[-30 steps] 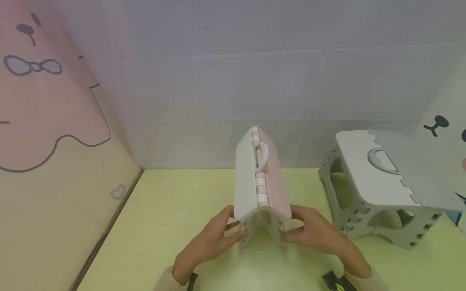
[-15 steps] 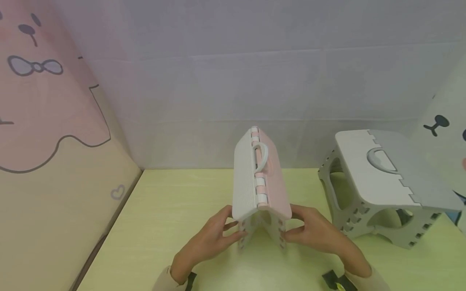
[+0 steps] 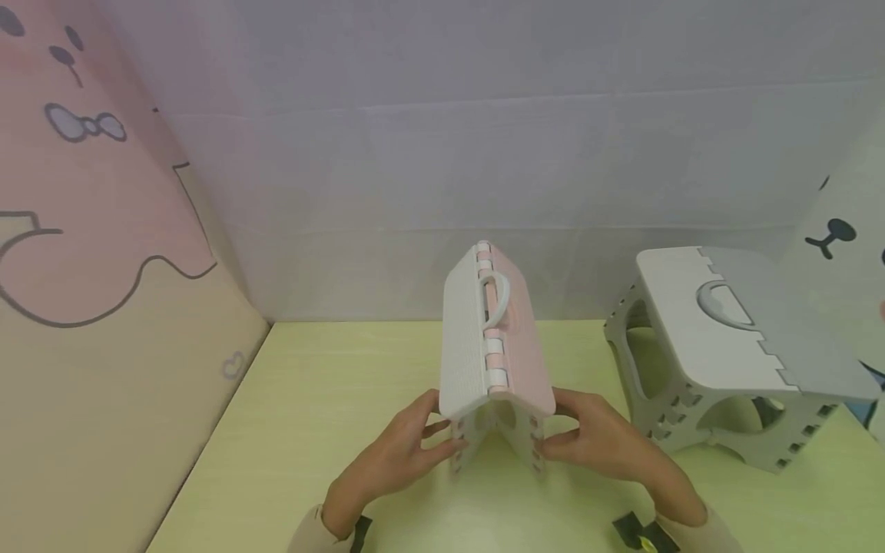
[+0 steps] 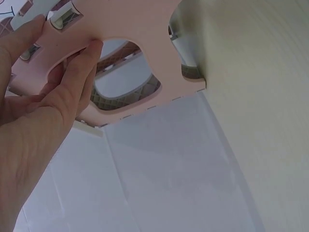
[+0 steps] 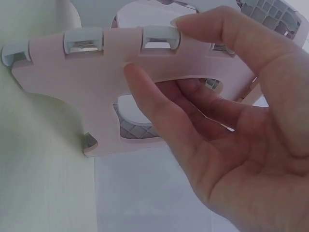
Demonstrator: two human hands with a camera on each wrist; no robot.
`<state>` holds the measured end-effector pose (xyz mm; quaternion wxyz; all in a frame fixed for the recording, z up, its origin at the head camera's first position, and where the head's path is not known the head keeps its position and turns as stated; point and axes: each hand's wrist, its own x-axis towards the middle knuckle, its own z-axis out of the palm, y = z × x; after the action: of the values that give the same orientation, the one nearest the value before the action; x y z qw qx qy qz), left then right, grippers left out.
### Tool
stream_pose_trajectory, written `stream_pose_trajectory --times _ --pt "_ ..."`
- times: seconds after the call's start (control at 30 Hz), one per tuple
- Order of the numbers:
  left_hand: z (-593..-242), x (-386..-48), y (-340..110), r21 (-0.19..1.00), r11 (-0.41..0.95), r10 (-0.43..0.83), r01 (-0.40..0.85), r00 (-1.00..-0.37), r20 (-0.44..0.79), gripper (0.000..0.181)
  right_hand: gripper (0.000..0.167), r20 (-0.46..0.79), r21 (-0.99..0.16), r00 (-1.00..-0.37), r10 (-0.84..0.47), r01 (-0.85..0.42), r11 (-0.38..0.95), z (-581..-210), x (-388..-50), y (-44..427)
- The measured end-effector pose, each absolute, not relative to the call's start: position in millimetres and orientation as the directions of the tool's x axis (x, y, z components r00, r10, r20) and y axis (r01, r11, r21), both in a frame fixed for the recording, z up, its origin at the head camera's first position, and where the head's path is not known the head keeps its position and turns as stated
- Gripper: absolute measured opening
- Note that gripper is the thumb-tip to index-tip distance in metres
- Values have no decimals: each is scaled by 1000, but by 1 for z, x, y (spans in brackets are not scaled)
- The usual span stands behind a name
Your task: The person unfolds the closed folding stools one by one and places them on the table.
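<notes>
A white and pink folding stool (image 3: 462, 338) stands half folded on the table in the head view, its top bent into a ridge with a white carry handle (image 3: 505, 296) standing up along the hinge. My left hand (image 3: 397, 453) grips the left leg panel by its front edge, and my right hand (image 3: 598, 434) grips the right one. In the left wrist view, fingers of that hand reach into a cutout of the pink leg panel (image 4: 169, 72). The right wrist view has the thumb on the hinged edge and some fingers through the opening of the leg panel (image 5: 96, 72).
A larger white and grey folding stool (image 3: 712, 330) stands unfolded at the right. Behind the yellow-green table (image 3: 332, 384) hangs a pale cloth backdrop (image 3: 415, 169). A printed cloth (image 3: 124, 384) with a cartoon figure borders the left side.
The two halves of the small stool have spread slightly apart, the left hand shifting a little to the left with its side. The printed cloth at left has shifted somewhat.
</notes>
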<state>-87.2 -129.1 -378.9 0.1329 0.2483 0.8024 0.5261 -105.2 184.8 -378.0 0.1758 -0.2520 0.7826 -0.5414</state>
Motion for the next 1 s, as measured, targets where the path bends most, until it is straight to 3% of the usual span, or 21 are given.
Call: stream_pose_trajectory --times 1.0 --pt "-377 -89 -134 904 330 546 271 -836 52 54 51 18 -925 -812 -584 -236 299 -378 -107 188"
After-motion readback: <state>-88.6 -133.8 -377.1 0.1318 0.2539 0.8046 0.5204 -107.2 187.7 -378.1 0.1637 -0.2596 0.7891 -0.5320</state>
